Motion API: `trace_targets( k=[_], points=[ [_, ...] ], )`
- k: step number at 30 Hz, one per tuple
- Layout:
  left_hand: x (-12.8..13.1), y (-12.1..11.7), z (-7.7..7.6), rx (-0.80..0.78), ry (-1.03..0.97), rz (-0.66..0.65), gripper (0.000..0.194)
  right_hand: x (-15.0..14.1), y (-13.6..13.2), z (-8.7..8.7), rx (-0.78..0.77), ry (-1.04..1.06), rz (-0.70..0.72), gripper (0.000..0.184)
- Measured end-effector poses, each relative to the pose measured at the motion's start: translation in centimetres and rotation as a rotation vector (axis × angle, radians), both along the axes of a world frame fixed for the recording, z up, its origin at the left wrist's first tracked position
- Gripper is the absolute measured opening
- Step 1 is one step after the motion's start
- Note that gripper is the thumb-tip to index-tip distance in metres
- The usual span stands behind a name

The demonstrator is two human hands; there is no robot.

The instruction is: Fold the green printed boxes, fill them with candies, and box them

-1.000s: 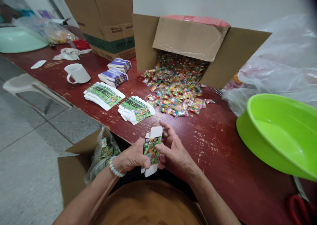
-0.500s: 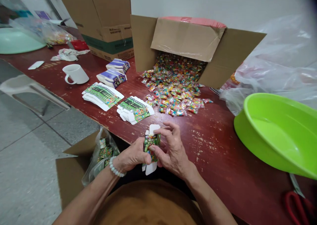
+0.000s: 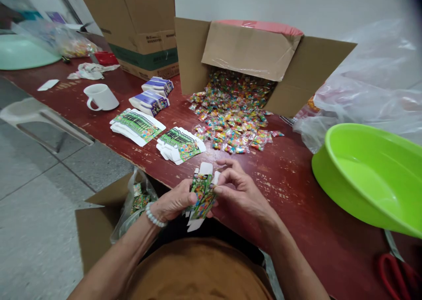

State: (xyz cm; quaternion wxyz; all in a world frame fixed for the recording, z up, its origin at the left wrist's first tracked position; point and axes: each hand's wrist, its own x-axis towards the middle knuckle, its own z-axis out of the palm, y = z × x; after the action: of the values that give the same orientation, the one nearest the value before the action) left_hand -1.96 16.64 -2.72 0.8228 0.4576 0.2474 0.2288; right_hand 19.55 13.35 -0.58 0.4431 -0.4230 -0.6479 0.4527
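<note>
A small green printed candy box (image 3: 200, 193) with white end flaps sticking out is held over the table's front edge. My left hand (image 3: 175, 199), with a beaded bracelet at the wrist, is closed around its left side. The thumb and fingers of my right hand (image 3: 240, 189) pinch the box's right edge near a white side flap. Just beyond lie a fanned stack of flat green boxes (image 3: 181, 145) and a larger stack of flat green boxes (image 3: 137, 126). Wrapped candies (image 3: 234, 130) spill from an open cardboard carton (image 3: 249, 49) behind them.
Two purple-and-white box stacks (image 3: 150, 102) and a white mug (image 3: 101, 97) stand left. A green basin (image 3: 329, 181) and red-handled scissors (image 3: 392, 269) are at right. Below the table edge, a carton (image 3: 97, 229) holds a bag of filled green boxes (image 3: 140, 201).
My right hand has moved from the box's front to its upper right edge, fingers now pinched. The box has turned and opened out, showing a second printed panel.
</note>
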Motion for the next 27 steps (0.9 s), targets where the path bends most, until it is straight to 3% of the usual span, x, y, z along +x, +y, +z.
trace_targets(
  k=[7, 14, 19, 21, 25, 27],
  points=[
    [-1.0, 0.0, 0.3, -0.093, -0.041, 0.079, 0.070, 3.8, 0.0, 0.2, -0.061, -0.156, -0.015, 0.022],
    [0.3, -0.6, 1.8, -0.079, 0.074, 0.155, 0.046, 4.5, 1.0, -3.0, -0.045, -0.318, -0.121, 0.023],
    [1.3, -0.6, 1.4, -0.059, 0.150, 0.323, 0.034, 3.9, 2.1, -4.5, 0.066, -0.496, -0.310, 0.018],
    [1.7, -0.6, 0.9, -0.037, 0.147, 0.317, 0.033, 2.6, 1.8, -3.8, 0.105, -0.416, -0.341, 0.024],
    [2.5, -0.8, 0.1, 0.037, 0.126, 0.191, 0.035, -0.7, 0.5, -1.8, -0.039, -0.091, -0.028, 0.032],
    [2.7, -0.9, 0.2, 0.078, 0.134, 0.183, 0.038, -1.8, 0.1, -1.3, -0.116, 0.013, -0.022, 0.032]
  ],
)
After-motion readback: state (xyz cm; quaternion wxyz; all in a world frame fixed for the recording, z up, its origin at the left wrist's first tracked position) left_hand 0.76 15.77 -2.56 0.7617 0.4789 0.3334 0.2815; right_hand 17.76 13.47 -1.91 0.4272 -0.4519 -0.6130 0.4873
